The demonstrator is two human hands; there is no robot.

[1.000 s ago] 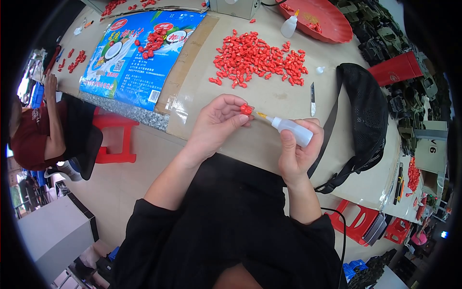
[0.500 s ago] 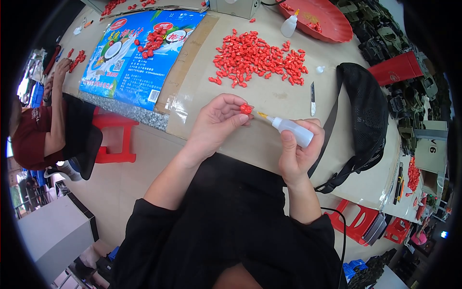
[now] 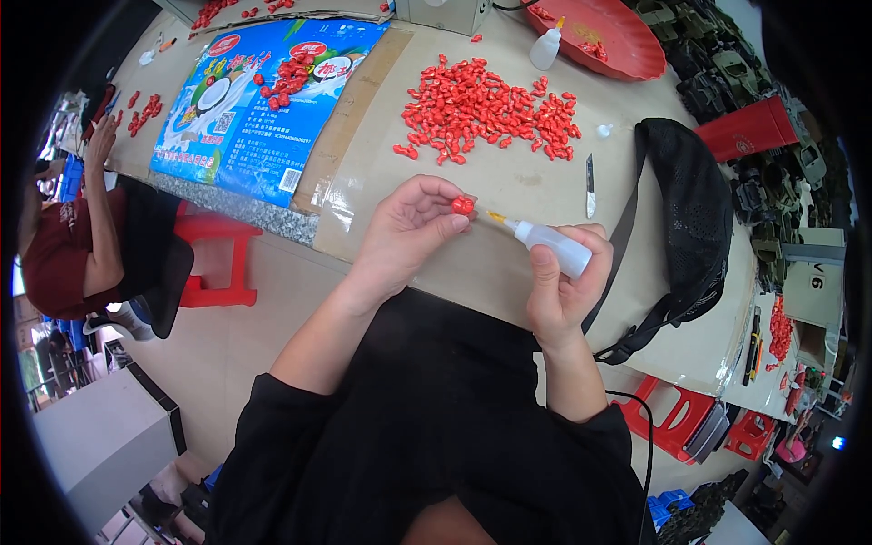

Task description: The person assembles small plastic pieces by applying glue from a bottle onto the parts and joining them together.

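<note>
Between the thumb and fingers of my left hand (image 3: 411,222) is a small, shiny red lobed piece (image 3: 463,205). My right hand (image 3: 570,289) is wrapped round a white squeeze bottle (image 3: 556,249) with a yellowish needle tip, tilted so that the tip points at the red piece. Whether tip and piece touch is too fine to tell. Just beyond my hands, a pile of small red pieces (image 3: 481,107) is spread over the table (image 3: 363,195).
A craft knife (image 3: 590,186) lies right of the pile, near a black mesh bag (image 3: 686,218). Farther back stand another squeeze bottle (image 3: 546,48) and a red tray (image 3: 627,45). A blue printed sheet (image 3: 245,118) holds more red pieces; a co-worker's hand (image 3: 102,141) is at far left.
The red piece has turned slightly in my left fingers, and the bottle has barely shifted. At far left the co-worker's hand has lifted away from the red pieces there.
</note>
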